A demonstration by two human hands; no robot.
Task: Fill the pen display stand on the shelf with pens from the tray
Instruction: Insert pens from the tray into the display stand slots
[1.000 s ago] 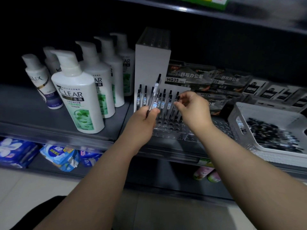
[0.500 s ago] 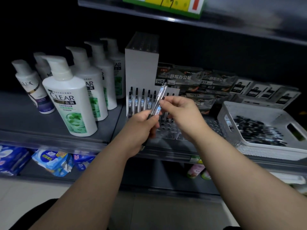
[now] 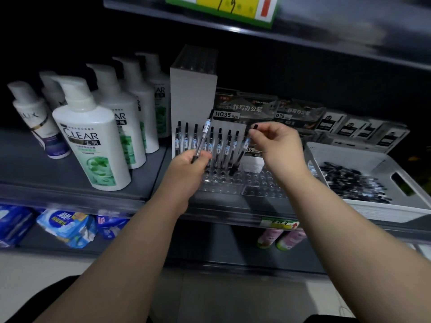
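Note:
The clear pen display stand (image 3: 256, 183) sits mid-shelf with several black pens (image 3: 219, 145) upright in its back rows and open holes in front. My left hand (image 3: 189, 169) grips a pen (image 3: 205, 131) by its lower end, tip pointing up over the stand. My right hand (image 3: 275, 143) pinches a second pen (image 3: 240, 155) near its top, with the lower end slanting down toward the stand's holes. The white tray (image 3: 345, 157) at right holds several loose pens (image 3: 349, 183).
White shampoo bottles (image 3: 91, 141) stand left of the display stand. A white box (image 3: 193, 94) rises behind it, and dark pen boxes (image 3: 251, 110) line the back. A shelf with a price tag (image 3: 224, 8) hangs overhead. Packs (image 3: 67, 227) lie on the lower shelf.
My right hand took one pen from the left hand's pair and moved right and down with it toward the stand. The left hand keeps one pen.

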